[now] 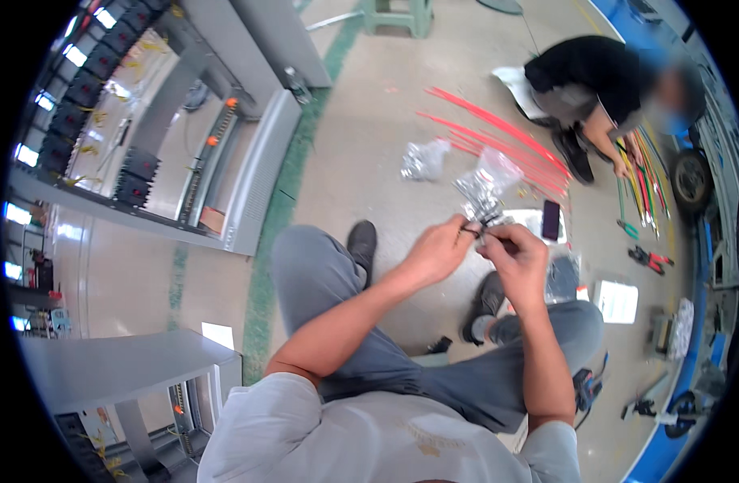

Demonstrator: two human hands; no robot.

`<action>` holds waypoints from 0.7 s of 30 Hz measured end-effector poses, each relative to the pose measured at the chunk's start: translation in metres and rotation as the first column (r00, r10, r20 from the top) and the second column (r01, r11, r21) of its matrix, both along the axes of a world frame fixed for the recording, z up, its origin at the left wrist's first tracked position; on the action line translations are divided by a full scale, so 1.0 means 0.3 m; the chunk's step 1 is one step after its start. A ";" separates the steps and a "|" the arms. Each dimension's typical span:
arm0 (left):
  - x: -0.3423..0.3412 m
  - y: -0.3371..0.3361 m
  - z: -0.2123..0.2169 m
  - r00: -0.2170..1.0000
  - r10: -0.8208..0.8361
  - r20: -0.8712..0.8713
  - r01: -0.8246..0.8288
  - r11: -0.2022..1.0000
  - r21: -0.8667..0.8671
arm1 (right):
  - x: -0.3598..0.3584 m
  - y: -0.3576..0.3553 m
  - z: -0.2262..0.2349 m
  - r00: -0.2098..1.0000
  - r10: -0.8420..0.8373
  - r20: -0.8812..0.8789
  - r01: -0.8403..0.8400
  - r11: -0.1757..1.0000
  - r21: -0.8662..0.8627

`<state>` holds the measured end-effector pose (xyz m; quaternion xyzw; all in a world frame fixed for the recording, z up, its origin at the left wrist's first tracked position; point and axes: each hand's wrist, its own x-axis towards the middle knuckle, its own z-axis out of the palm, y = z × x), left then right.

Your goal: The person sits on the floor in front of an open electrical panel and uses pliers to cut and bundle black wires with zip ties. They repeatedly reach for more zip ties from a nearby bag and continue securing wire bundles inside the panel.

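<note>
I sit with grey-trousered legs stretched over the floor. My left hand and my right hand meet in front of me, both pinching a small dark part between the fingertips. The part is too small to tell its kind. Just beyond the fingers lies a clear plastic bag of small metal pieces. A black phone rests on a white sheet to the right of it.
Another clear bag lies on the floor, with long red strips beyond it. A crouching person in black handles coloured cables. Red-handled pliers lie at right. An open grey metal cabinet lies at left.
</note>
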<state>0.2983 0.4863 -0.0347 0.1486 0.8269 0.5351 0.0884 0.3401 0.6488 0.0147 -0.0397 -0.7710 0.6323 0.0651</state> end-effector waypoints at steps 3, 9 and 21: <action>-0.010 -0.010 0.012 0.908 -0.133 0.397 -0.014 0.937 0.348 | -0.002 0.008 0.001 0.998 0.006 0.065 0.001 0.994 -0.105; 0.011 -0.038 0.139 0.725 -0.427 0.541 -0.062 0.741 0.668 | -0.002 0.006 0.010 0.995 0.047 0.085 -0.027 0.975 -0.219; -0.006 -0.065 0.091 0.769 -0.293 0.568 -0.182 0.751 0.635 | 0.053 0.051 0.013 0.994 0.039 0.101 -0.025 0.990 -0.139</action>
